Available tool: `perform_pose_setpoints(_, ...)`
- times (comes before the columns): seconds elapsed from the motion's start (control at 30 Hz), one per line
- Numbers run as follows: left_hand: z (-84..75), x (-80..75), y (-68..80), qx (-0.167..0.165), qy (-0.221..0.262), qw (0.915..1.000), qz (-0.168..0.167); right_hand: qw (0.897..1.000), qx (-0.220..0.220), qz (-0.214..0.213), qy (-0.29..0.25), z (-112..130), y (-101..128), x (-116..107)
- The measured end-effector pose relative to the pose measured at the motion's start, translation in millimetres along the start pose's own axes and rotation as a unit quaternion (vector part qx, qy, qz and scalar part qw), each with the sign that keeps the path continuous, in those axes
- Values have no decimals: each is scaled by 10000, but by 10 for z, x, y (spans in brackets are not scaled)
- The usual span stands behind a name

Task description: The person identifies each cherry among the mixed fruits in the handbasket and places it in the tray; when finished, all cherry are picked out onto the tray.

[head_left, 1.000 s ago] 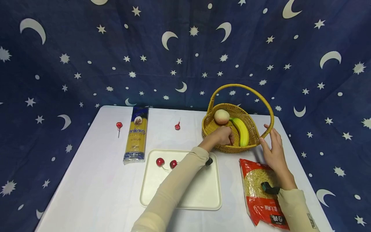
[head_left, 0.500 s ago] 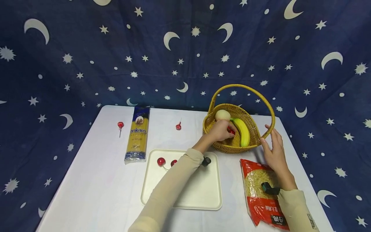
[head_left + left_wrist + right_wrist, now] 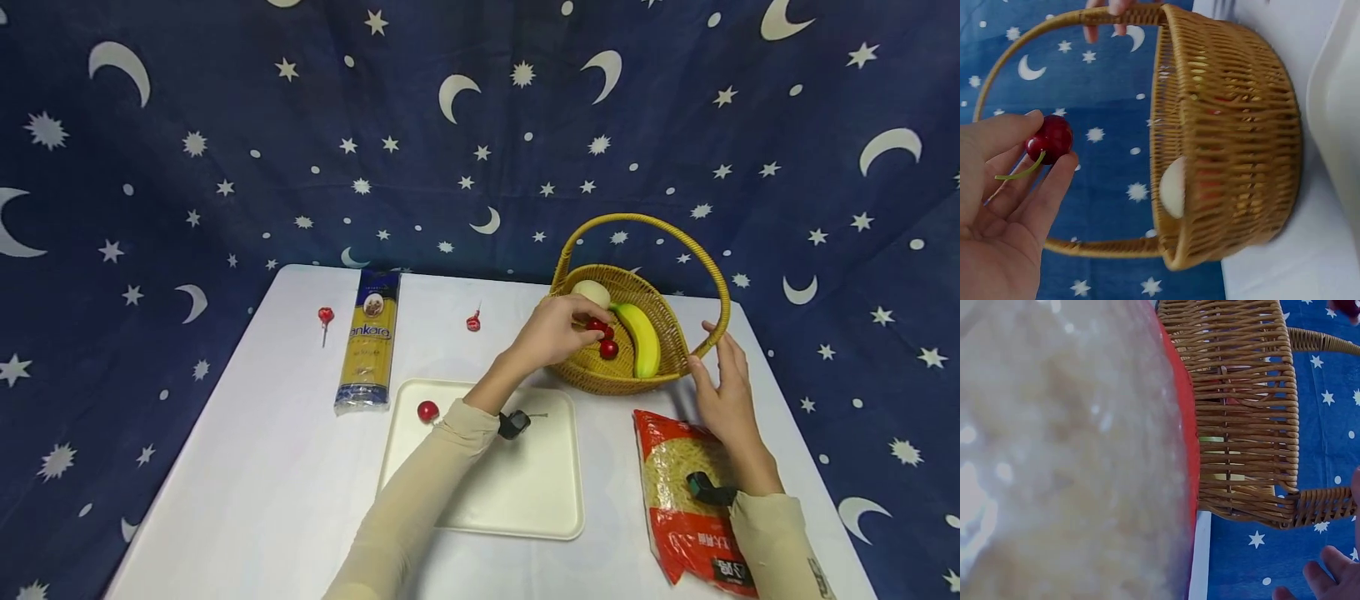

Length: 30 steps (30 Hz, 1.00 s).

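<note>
Landmark: basket (image 3: 626,350).

Far left of it, a lollipop (image 3: 325,317) and spaghetti pack (image 3: 367,340) lie flat. Tray (image 3: 487,492) sits near its left, one cherry (image 3: 427,410) on it.

Left hand (image 3: 551,332) pinches a cherry (image 3: 1049,139) above the basket's rim, by the stem side so it hangs free.

Right hand (image 3: 726,392), fingers apart and straight, touches the handle at the basket's right, likely steadying it.

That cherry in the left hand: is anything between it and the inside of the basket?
Nothing visible. The left hand pinches the cherry above the open basket, beside the banana and another cherry. The handle arches higher.
</note>
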<state>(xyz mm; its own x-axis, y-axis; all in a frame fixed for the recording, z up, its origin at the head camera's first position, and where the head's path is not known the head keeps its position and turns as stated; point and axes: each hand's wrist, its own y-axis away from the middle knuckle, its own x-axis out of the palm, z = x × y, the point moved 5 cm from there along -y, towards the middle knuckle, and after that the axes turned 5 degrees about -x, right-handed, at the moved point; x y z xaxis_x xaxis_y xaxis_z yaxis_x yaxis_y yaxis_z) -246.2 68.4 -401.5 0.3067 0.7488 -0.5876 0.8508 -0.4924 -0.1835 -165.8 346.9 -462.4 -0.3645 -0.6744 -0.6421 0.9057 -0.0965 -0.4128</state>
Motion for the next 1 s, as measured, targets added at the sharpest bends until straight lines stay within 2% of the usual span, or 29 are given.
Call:
perform_pose_setpoints(0.17,-25,-232,269,224,8,9993,-289,10000,-19,21,-30,-18,27,37)
perform_pose_setpoints(0.33,18,-470,641,279,183,9978,-580,10000,51,20,-57,-22,62,74)
perform_pose_setpoints(0.4,38,-562,807,278,222,9964,-774,10000,75,21,-63,-20,68,81)
perform_pose_setpoints(0.53,13,-704,1161,387,-61,9900,-1357,9999,63,44,-84,-14,53,74)
perform_pose_setpoints(0.63,-42,-741,1411,500,-308,9827,-1757,9999,79,85,-75,-8,35,44)
perform_pose_setpoints(0.73,-25,-744,1639,502,-427,9770,-2028,9998,109,119,-78,-12,25,17)
perform_pose_setpoints(1.0,325,-786,2153,-50,-457,9645,-2600,9999,25,20,-132,-25,-24,27)
